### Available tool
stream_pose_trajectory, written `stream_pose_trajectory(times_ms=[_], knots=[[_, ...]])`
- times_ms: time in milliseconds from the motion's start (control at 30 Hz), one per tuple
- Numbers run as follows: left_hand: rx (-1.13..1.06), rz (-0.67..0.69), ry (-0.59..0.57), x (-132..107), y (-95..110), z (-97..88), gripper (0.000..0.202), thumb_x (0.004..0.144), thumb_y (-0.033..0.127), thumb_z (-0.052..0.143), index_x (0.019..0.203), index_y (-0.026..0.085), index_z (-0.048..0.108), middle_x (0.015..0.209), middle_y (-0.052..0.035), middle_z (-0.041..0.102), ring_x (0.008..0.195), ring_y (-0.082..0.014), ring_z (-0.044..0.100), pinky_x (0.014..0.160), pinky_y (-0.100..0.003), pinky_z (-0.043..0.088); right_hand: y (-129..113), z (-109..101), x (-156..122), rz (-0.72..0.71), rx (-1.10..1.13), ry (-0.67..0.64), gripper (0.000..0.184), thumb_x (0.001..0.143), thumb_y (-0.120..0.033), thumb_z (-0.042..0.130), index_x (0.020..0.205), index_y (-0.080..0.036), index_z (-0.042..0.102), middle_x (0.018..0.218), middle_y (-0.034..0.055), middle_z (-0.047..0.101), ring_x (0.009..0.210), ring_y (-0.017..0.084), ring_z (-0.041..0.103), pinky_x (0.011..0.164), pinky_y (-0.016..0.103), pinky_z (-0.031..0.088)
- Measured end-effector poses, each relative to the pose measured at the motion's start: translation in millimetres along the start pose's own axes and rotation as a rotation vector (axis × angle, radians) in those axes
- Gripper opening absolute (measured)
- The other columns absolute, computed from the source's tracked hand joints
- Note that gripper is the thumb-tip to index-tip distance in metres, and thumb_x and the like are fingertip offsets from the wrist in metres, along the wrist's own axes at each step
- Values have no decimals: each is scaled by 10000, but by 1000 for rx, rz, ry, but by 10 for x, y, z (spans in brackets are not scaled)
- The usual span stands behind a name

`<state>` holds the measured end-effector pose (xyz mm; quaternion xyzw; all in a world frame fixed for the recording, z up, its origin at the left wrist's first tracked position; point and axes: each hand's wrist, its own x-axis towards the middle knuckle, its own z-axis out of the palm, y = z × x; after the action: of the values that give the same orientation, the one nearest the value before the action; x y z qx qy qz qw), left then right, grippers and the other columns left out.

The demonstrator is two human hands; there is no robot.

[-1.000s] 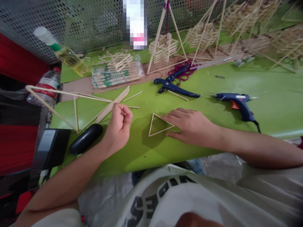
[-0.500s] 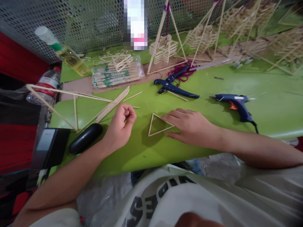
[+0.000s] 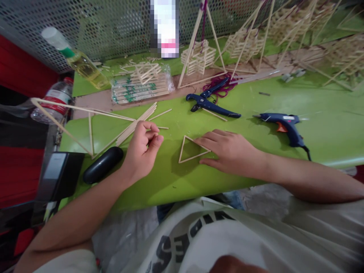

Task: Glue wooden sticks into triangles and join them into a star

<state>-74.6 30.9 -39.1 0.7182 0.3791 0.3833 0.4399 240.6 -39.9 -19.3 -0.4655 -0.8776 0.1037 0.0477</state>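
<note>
A small triangle of thin wooden sticks (image 3: 186, 150) lies on the green table (image 3: 256, 110). My right hand (image 3: 230, 151) lies flat and open on the table, its fingertips pressing on the triangle's right corner. My left hand (image 3: 142, 148) rests on its edge just left of the triangle. Its fingers are loosely curled with nothing visible in them. The index fingertip is at the left end of a short loose stick (image 3: 163, 127).
Blue cutters (image 3: 212, 105) and a blue glue gun (image 3: 284, 124) lie beyond my right hand. A bundle of long sticks (image 3: 138, 123), a large stick frame (image 3: 85, 125) and a black case (image 3: 102, 165) sit to the left. Packaged sticks (image 3: 142, 89), bottles and finished stick pyramids line the back.
My left hand has loosened from a tight fist to a loose curl and its fingers have reached toward the short stick. My right hand has stayed on the triangle.
</note>
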Motion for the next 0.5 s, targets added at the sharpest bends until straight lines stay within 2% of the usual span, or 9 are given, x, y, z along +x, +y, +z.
stream_pose_trajectory(times_ms=[133, 233, 367, 500], knots=[[-3, -72, -3, 9, 55, -7, 154, 1146, 365, 697, 1232, 250, 638, 669, 68, 562, 549, -136, 546, 539, -257, 458, 11, 4, 1, 6, 12, -4, 554, 1074, -444, 781, 1535, -151, 687, 1366, 164, 825, 1166, 326, 788, 871, 420, 614], [-28, -40, 33, 10, 73, 0, 166, 1154, 398, 688, 1189, 238, 663, 730, 46, 594, 630, -144, 611, 624, -278, 547, 13, -5, 7, 14, 34, 4, 566, 1065, -457, 796, 1532, -155, 694, 1335, 157, 834, 1163, 339, 800, 870, 430, 623], [2, 41, 67, -10, 51, 11, 143, 1192, 358, 603, 1181, 235, 674, 823, 17, 586, 725, -142, 590, 710, -291, 528, 16, -9, 15, 9, 67, 68, 546, 1077, -485, 785, 1516, -172, 703, 1288, 147, 847, 1149, 332, 810, 878, 416, 621], [30, 66, 82, -24, 12, 39, 137, 1180, 382, 642, 1200, 248, 662, 893, -1, 595, 775, -150, 585, 701, -295, 502, 41, 23, 6, -33, 138, 184, 474, 1110, -480, 739, 1458, -158, 732, 1235, 150, 853, 1117, 318, 825, 884, 416, 630]])
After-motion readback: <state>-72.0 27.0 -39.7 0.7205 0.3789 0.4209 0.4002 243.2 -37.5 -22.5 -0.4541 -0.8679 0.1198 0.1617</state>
